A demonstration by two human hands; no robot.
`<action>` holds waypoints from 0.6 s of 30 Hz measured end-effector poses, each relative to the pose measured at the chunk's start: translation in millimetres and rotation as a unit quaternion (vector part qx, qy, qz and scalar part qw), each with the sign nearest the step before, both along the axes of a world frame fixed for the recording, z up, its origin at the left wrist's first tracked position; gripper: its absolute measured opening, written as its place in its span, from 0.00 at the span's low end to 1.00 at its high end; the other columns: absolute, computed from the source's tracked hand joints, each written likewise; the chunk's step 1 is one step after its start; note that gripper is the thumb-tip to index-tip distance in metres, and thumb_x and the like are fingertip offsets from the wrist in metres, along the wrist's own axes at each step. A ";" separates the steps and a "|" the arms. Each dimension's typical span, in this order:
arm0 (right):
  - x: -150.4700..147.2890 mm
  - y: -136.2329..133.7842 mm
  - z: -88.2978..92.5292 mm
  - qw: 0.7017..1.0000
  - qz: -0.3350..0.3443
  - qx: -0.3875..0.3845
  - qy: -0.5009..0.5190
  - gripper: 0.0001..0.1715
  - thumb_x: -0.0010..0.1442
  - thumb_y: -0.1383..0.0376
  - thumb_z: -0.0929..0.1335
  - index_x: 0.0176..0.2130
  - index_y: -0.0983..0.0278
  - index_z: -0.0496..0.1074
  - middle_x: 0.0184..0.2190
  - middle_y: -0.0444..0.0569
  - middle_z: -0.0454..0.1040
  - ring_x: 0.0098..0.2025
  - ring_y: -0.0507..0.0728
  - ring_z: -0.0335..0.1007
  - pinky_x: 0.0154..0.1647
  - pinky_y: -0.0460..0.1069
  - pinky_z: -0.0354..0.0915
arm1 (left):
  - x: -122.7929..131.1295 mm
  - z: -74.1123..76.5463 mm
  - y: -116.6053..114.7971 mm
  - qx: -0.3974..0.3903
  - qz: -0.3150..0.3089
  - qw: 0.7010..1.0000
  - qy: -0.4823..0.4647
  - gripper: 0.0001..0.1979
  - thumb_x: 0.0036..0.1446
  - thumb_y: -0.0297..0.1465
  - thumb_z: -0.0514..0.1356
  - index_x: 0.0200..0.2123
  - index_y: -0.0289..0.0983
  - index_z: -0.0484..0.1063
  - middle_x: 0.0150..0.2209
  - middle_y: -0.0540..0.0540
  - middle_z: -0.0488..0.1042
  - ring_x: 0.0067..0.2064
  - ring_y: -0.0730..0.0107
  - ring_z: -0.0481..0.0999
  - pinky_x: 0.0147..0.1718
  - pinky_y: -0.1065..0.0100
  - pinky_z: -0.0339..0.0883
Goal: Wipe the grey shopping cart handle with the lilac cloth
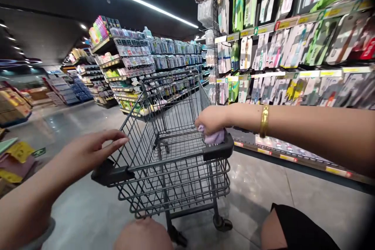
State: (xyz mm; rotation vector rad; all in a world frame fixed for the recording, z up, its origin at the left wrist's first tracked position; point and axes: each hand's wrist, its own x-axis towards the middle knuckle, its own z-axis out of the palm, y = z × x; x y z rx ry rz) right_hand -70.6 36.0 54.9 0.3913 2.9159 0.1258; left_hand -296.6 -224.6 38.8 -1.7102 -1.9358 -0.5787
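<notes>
A dark wire shopping cart (pixel 175 164) stands in front of me in a store aisle, its basket holding nothing I can see. My right hand (pixel 211 119) is closed on a lilac cloth (pixel 215 137) pressed onto the right end of the cart's handle. A gold bangle (pixel 264 120) sits on that wrist. My left hand (pixel 90 149) hovers over the left end of the handle (pixel 107 172), fingers stretched forward and together, holding nothing.
Shelves of hanging packaged goods (pixel 293 47) line the right side, close to the cart. More stocked shelves (pixel 131 66) stand ahead on the left. Boxes and coloured items (pixel 14 156) lie at the far left. Polished grey floor (pixel 88 211) runs underneath.
</notes>
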 end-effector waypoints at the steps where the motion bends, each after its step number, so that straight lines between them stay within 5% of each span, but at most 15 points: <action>1: -6.3 -6.9 -2.4 0.999 0.015 -0.017 -0.026 0.08 0.52 0.65 0.71 0.37 0.57 0.74 0.32 0.48 0.74 0.36 0.60 0.70 0.38 0.57 0.65 | 12.1 4.1 -0.6 -0.058 0.013 0.998 0.002 0.19 0.60 0.53 0.56 0.36 0.47 0.78 0.29 0.56 0.79 0.21 0.73 0.69 0.22 0.71 0.61; 5: -32.0 -28.4 -5.6 0.978 0.032 -0.122 -0.167 0.13 0.54 0.64 0.71 0.42 0.54 0.75 0.32 0.43 0.75 0.32 0.57 0.71 0.34 0.55 0.68 | 95.3 -15.6 20.8 -0.003 0.034 0.999 0.011 0.19 0.67 0.49 0.51 0.42 0.44 0.74 0.37 0.49 0.80 0.36 0.62 0.78 0.33 0.64 0.66; 8: -51.9 -26.3 0.8 0.977 -0.022 -0.067 -0.203 0.11 0.52 0.67 0.72 0.38 0.59 0.77 0.30 0.44 0.76 0.34 0.58 0.73 0.39 0.56 0.69 | 137.9 -50.4 49.8 0.024 0.029 0.998 0.058 0.20 0.68 0.46 0.49 0.35 0.39 0.72 0.28 0.47 0.76 0.31 0.61 0.75 0.30 0.63 0.60; 13: -82.0 12.2 11.9 0.984 -0.106 0.071 -0.124 0.04 0.54 0.72 0.70 0.33 0.68 0.76 0.40 0.58 0.78 0.49 0.67 0.73 0.52 0.63 0.66 | 126.7 -77.4 70.0 0.122 0.028 0.983 0.136 0.22 0.68 0.44 0.51 0.23 0.40 0.66 0.20 0.50 0.69 0.25 0.63 0.70 0.28 0.61 0.50; 18: -95.1 13.4 -0.2 0.987 -0.080 0.026 -0.139 0.10 0.50 0.68 0.74 0.36 0.63 0.77 0.38 0.49 0.79 0.47 0.63 0.74 0.48 0.58 0.69 | 94.9 -76.3 56.7 0.149 0.010 0.975 0.166 0.21 0.67 0.41 0.52 0.21 0.40 0.65 0.18 0.51 0.67 0.24 0.66 0.66 0.28 0.61 0.47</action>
